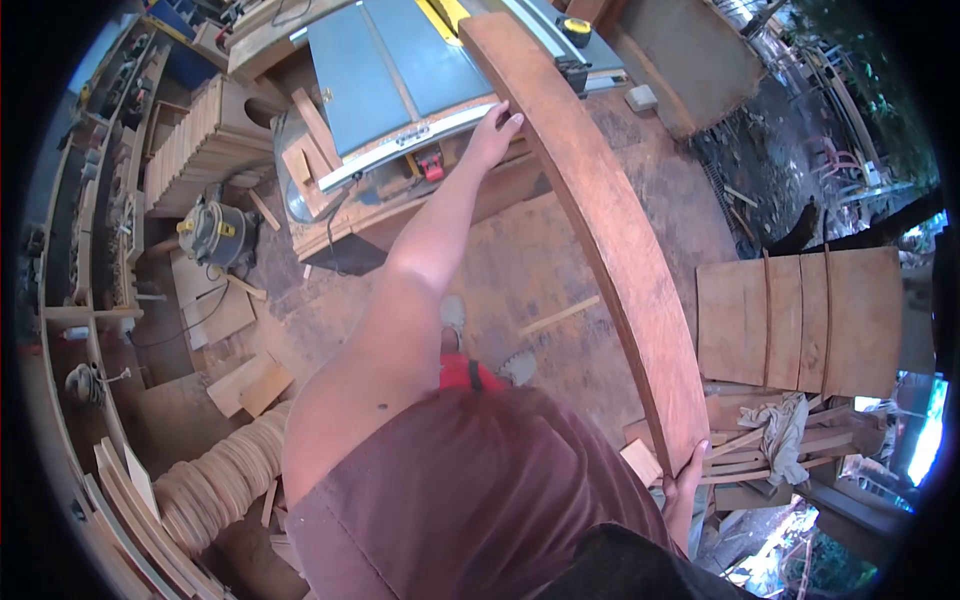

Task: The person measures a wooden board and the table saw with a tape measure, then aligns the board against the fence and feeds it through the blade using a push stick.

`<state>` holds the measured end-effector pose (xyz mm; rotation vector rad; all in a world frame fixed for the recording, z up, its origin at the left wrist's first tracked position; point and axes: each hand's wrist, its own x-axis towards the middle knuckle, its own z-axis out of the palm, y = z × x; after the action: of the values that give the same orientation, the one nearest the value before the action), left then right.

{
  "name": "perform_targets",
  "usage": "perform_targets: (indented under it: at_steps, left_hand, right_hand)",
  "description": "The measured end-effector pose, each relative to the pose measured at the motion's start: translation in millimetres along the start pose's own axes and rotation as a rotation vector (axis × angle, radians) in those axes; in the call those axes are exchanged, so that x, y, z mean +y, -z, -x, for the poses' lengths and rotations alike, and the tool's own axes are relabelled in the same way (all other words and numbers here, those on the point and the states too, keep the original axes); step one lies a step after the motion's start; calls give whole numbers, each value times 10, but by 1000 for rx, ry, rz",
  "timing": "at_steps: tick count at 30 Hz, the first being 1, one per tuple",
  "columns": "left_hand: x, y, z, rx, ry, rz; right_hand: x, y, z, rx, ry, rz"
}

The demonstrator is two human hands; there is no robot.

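Observation:
A long reddish-brown wooden board point(610, 210) runs from the table saw point(365, 70) at the top down to the lower right. My left hand point(494, 135) reaches out to the board's left edge near the saw, its fingers against the wood. At the near end, my right hand point(684, 488) grips the board's lower corner, thumb on the upper face and the other fingers mostly hidden beneath. The far end of the board lies over the saw's right part, beside a yellow strip point(440, 18).
A tape measure point(577, 30) sits on the saw's far right. On the left are a shop vacuum point(218, 232), stacked wood pieces point(185, 145) and a row of curved pieces point(222, 480). Wooden panels point(795, 320) and scrap strips point(740, 470) lie at right.

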<state>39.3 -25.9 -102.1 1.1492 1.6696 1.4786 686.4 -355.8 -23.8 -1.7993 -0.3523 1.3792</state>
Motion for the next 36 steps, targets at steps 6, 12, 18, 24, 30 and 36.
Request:
perform_targets:
  at_steps: [6, 12, 18, 24, 30, 36]
  left_hand:
    - [-913, -353, 1142, 110, 219, 129]
    - [-1304, -156, 1073, 261, 381, 212]
    - [-1614, 491, 250, 736, 427, 1016]
    - [-1526, 516, 166, 889, 369, 1308]
    - [-1541, 599, 104, 972, 408, 1415]
    - [-1434, 608, 139, 917, 443, 1404]
  right_hand:
    - [-116, -125, 176, 58, -10, 24]
    - [-108, -48, 86, 42, -24, -19]
    - [-132, -125, 124, 63, -5, -5]
    - [25, 59, -50, -74, 2, -60]
    - [2, 42, -1, -77, 4, -42]
    - [16, 47, 11, -32, -33, -47]
